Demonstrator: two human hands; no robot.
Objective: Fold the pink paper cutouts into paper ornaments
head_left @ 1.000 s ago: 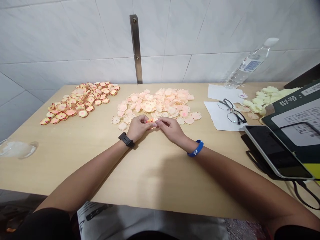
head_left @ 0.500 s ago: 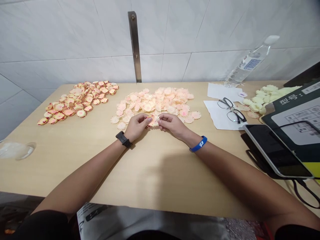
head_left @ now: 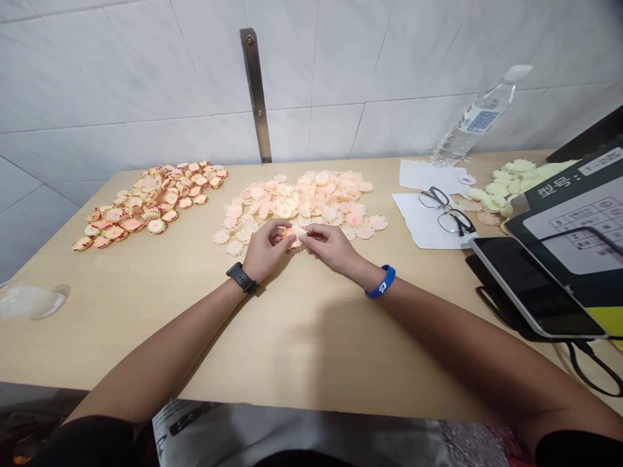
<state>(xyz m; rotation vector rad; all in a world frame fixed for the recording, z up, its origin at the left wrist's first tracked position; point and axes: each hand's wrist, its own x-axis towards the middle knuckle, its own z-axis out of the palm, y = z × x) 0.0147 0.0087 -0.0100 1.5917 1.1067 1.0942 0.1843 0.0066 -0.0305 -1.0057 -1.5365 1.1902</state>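
Observation:
My left hand (head_left: 265, 250), with a black watch at the wrist, and my right hand (head_left: 331, 246), with a blue band, meet at the near edge of a pile of pale pink fabric flower petals (head_left: 311, 201). Between their pinched fingertips they hold one small pink-and-orange flower piece (head_left: 293, 234) just above the wooden table (head_left: 302, 337). A second pile of darker, red-edged flower pieces (head_left: 150, 201) lies at the back left, away from both hands.
Glasses (head_left: 448, 211) lie on white paper at the right, with a clear water bottle (head_left: 474, 117) behind. Pale yellow petals (head_left: 511, 185), a tablet (head_left: 533, 285) and a dark printed board (head_left: 579, 220) fill the right side. A clear plastic bag (head_left: 29, 301) sits at the left edge.
Both hands have stayed together at the near edge of the pink pile, their fingers working the small flower piece. The camera has shifted slightly.

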